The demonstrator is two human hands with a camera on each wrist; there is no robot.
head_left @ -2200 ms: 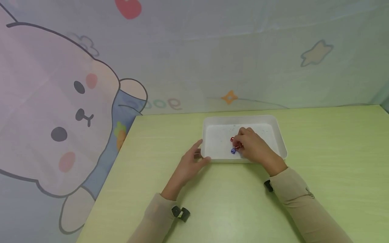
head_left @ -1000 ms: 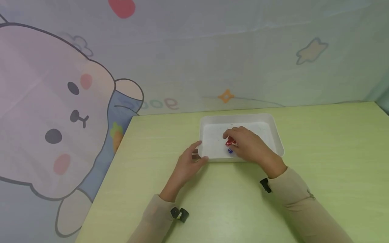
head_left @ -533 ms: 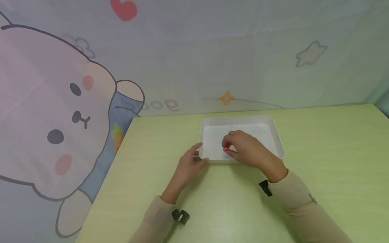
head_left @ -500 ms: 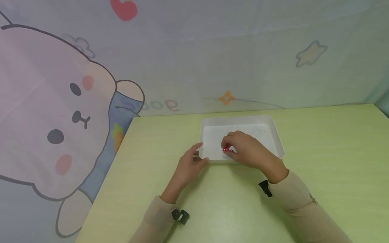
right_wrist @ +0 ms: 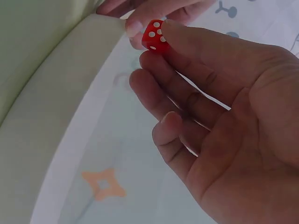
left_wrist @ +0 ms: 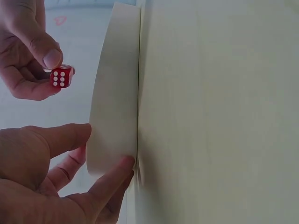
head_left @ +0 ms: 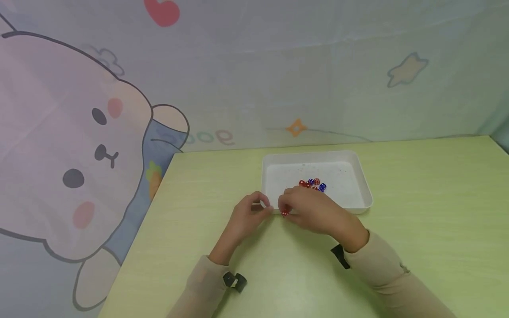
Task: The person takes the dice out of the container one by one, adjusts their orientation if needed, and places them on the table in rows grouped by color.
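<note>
In the head view, a shallow white tray (head_left: 278,172) holds several red dice (head_left: 317,181) and blue dice (head_left: 323,187), partly covered by my right hand (head_left: 318,210). Thumb and forefinger of that hand pinch one red die (head_left: 285,213) over the tray's front rim. The left wrist view shows six white pips on this die (left_wrist: 60,77), which is held clear of the tray wall. My left hand (head_left: 246,216) grips the tray's near left corner. Its fingertips and thumb press on the wall and rim (left_wrist: 114,93) in the left wrist view.
The tray stands on a pale green-yellow table (head_left: 294,274), toward its far edge. Behind rises a printed cloth backdrop (head_left: 318,79) with a cartoon animal on the left. A black strap (head_left: 235,281) sits at the left sleeve, another (head_left: 340,256) at the right.
My right hand has moved left and nearer from inside the tray to its front rim, carrying a red die. Dice beneath it came into view. The left fingers have bent over the tray corner.
</note>
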